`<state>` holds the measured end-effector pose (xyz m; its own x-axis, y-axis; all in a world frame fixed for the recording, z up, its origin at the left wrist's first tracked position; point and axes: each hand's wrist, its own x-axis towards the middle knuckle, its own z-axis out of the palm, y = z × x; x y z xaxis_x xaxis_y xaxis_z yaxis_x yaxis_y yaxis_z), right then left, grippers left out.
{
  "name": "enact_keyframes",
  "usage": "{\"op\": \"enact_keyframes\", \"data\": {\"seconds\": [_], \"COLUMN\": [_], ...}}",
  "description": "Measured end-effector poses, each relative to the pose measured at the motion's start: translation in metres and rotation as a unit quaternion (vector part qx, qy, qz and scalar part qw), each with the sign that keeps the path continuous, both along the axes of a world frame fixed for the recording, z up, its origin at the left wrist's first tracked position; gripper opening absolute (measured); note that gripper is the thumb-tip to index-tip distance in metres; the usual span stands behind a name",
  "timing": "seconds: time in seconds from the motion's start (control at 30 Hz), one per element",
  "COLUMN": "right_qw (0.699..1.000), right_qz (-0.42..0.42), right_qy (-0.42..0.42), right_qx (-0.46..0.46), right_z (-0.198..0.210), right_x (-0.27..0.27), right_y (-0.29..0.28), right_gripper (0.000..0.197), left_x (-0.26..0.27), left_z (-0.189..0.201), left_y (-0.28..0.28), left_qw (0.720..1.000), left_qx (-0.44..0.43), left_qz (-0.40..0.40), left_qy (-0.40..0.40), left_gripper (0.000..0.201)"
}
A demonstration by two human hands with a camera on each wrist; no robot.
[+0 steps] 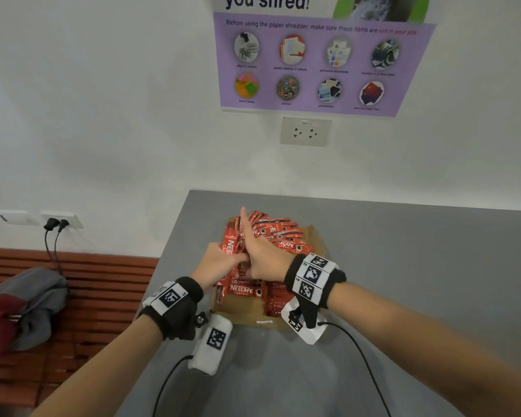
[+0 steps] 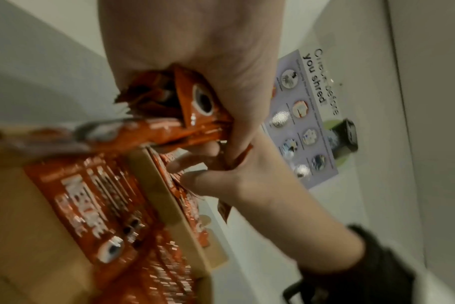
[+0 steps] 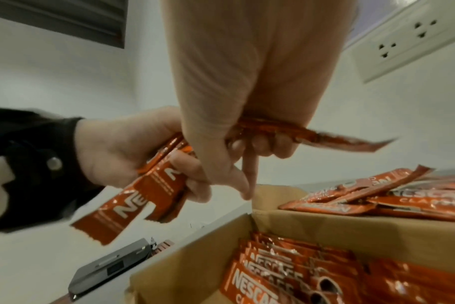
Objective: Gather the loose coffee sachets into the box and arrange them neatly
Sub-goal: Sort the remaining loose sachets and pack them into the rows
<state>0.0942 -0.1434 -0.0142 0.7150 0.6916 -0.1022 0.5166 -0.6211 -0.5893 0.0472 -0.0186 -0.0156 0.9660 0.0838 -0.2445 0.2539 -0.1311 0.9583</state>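
Note:
A brown cardboard box [image 1: 241, 311] stands on the grey table [image 1: 403, 266]. Red Nescafe sachets [image 1: 244, 290] lie in rows inside it [image 3: 299, 267]. More sachets are piled loosely at its far side [image 1: 280, 233] [image 3: 403, 195]. Both hands meet just above the box. My left hand [image 1: 215, 261] grips a bundle of sachets [image 3: 156, 185] [image 2: 195, 107]. My right hand [image 1: 263, 254] touches the same bundle, its thumb raised. Its curled fingers [image 3: 273, 148] hold a sachet [image 3: 325, 135], with one finger pointing down.
The table's left edge drops to a slatted wooden bench [image 1: 103, 290] with grey and red clothing [image 1: 21, 305] on it. A wall socket [image 1: 306, 131] and a purple poster [image 1: 322, 61] are on the wall behind. Cables [image 1: 358, 350] trail from my wrists across the near table.

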Motion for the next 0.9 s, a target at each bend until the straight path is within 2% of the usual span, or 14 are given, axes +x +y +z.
{"op": "enact_keyframes", "data": {"seconds": [0.17,0.3,0.4,0.47,0.53,0.6,0.73,0.87,0.9], "right_qw": [0.999,1.000,0.999,0.997,0.990,0.986,0.976,0.971,0.968], "right_qz": [-0.007,0.007,-0.001,-0.040,-0.107,-0.153,-0.192,-0.204,-0.203], "right_qy": [-0.050,-0.020,-0.004,-0.063,-0.083,-0.048,0.008,0.019,0.015], "right_qx": [-0.010,0.011,0.032,0.015,0.024,0.047,0.098,0.127,0.144], "right_z": [0.003,0.003,0.005,0.004,0.002,0.000,-0.003,-0.011,-0.013], "right_x": [0.000,-0.005,-0.004,-0.001,0.005,0.011,0.010,0.009,0.007], "right_y": [-0.004,-0.008,-0.015,-0.024,-0.036,-0.045,-0.044,-0.033,-0.030], "right_gripper": [0.122,0.124,0.120,0.113,0.106,0.098,0.081,0.042,0.039], "left_x": [0.001,0.000,0.002,0.003,0.005,0.006,0.011,0.009,0.008], "left_z": [0.007,0.009,0.004,0.001,0.001,0.003,0.004,0.001,0.001], "left_y": [-0.002,-0.004,0.000,0.005,0.009,0.012,0.010,0.001,-0.002], "left_qw": [0.998,0.999,0.999,0.997,0.994,0.991,0.991,0.992,0.993], "left_qx": [-0.068,-0.033,0.005,0.026,0.031,0.028,0.018,-0.002,-0.005], "left_qz": [0.019,0.003,0.034,0.065,0.095,0.110,0.109,0.107,0.100], "left_qy": [-0.001,-0.005,-0.025,-0.038,-0.052,-0.065,-0.076,-0.070,-0.069], "left_gripper": [0.011,0.014,0.007,0.002,0.007,0.006,0.006,0.009,0.008]}}
